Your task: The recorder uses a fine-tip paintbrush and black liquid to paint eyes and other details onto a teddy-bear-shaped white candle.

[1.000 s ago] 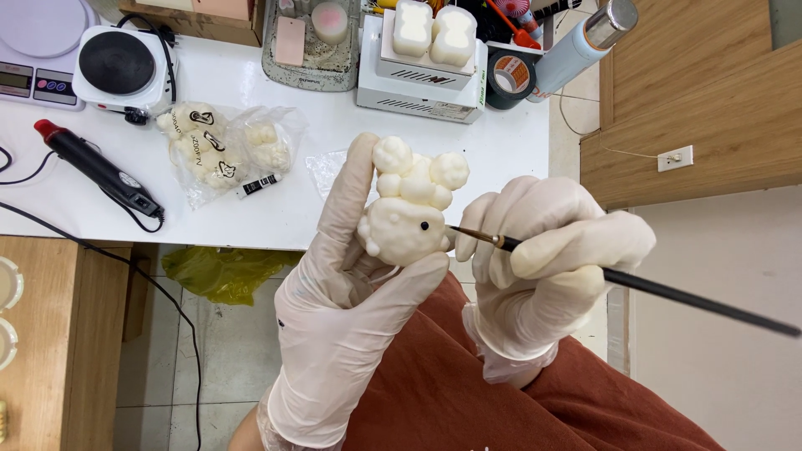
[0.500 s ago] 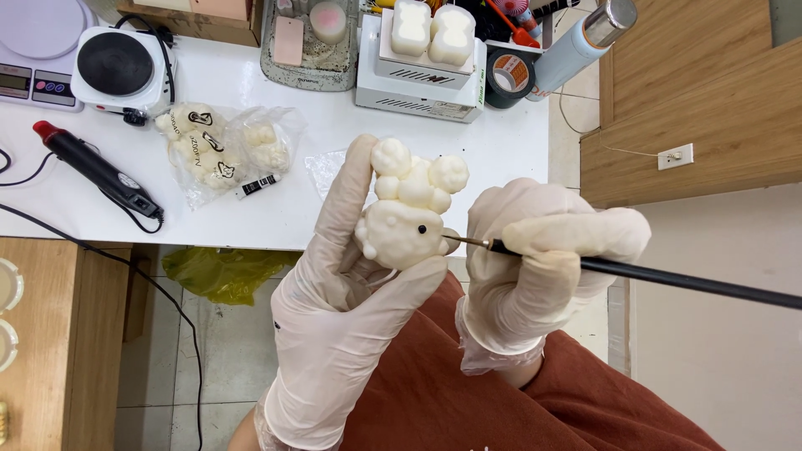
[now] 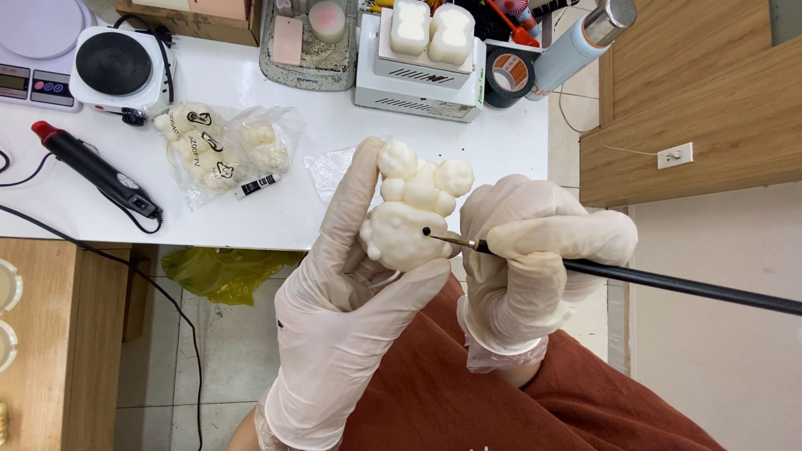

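- A white digital scale (image 3: pixel 38 46) is seen at the far left of the white bench (image 3: pixel 276 209), with a small hot plate (image 3: pixel 114 67) just beside it at 3 o'clock
- A black heat tool with a red tip (image 3: pixel 92 169) is laid on the bench at 6 o'clock from the hot plate, its cord trailing off the bench edge
- A clear bag of cream figures (image 3: pixel 219 149) is found near the heat tool, at 3 o'clock from it
- The left hand (image 3: pixel 351 317), gloved, is closed around a cream animal figure (image 3: pixel 409 209), held upright in front of the bench edge; the thumb is pressed under the figure and the fingers are stretched up behind it
- A black dot is seen on the figure's face, and the tip of a thin brush (image 3: pixel 652 280) is touching that dot
- The right hand (image 3: pixel 535 259), gloved, is curled tightly around the brush near its tip, at 3 o'clock from the figure; the black handle is run out towards 4 o'clock
- A white box bearing two cream moulds (image 3: pixel 422 50) is set at 12 o'clock from the figure, with a tape roll (image 3: pixel 511 75) beside it
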